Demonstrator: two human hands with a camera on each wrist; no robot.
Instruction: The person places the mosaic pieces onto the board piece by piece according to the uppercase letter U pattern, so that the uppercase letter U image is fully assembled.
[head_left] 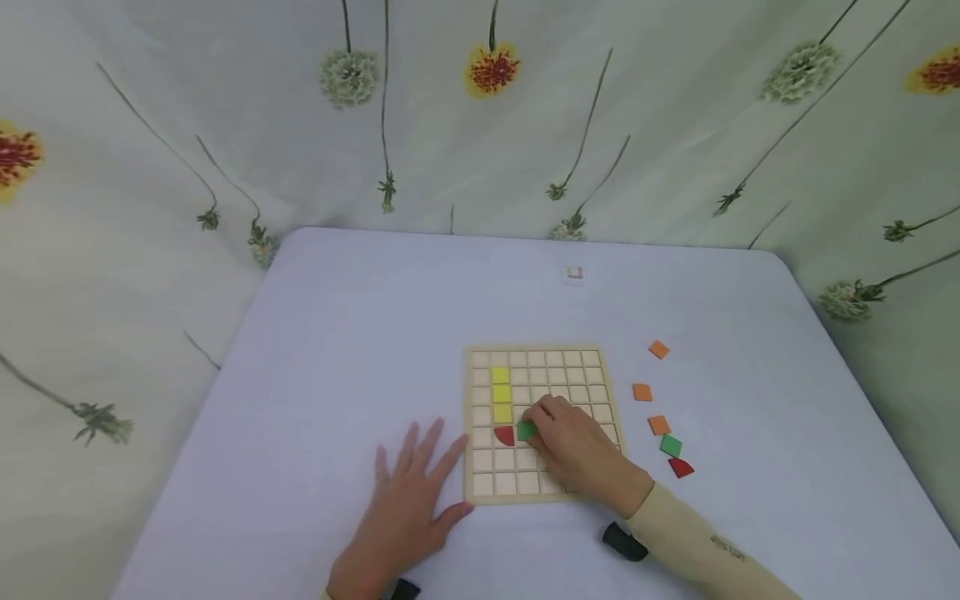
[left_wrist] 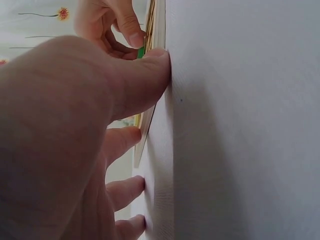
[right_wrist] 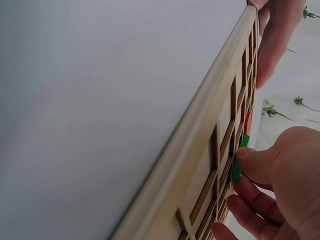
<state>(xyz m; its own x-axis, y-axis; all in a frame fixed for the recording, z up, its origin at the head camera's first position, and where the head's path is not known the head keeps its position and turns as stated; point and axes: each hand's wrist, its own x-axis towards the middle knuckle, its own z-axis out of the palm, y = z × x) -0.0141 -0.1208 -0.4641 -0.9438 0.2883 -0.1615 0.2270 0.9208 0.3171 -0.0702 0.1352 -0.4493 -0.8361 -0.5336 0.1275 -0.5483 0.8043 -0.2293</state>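
We see the right hand [head_left: 577,446] pinching a flat green square tile [head_left: 527,430] between thumb and fingers at a pale wooden grid board [head_left: 517,500], just right of a red quarter-circle tile [head_left: 505,436] set in a cell. The fingers hide much of the green tile, so we cannot quite tell whether it sits fully in its cell. Three yellow square tiles [head_left: 501,393] run in a column beyond the red one. The left hand [head_left: 405,517] grasps nothing; its fingers spread, it steadies the board's left edge with thumb and index fingertip. Right of the board, on the white table [head_left: 337,333], we find three orange square tiles [head_left: 642,392], another green square [head_left: 671,446] and another red quarter-circle [head_left: 681,467].
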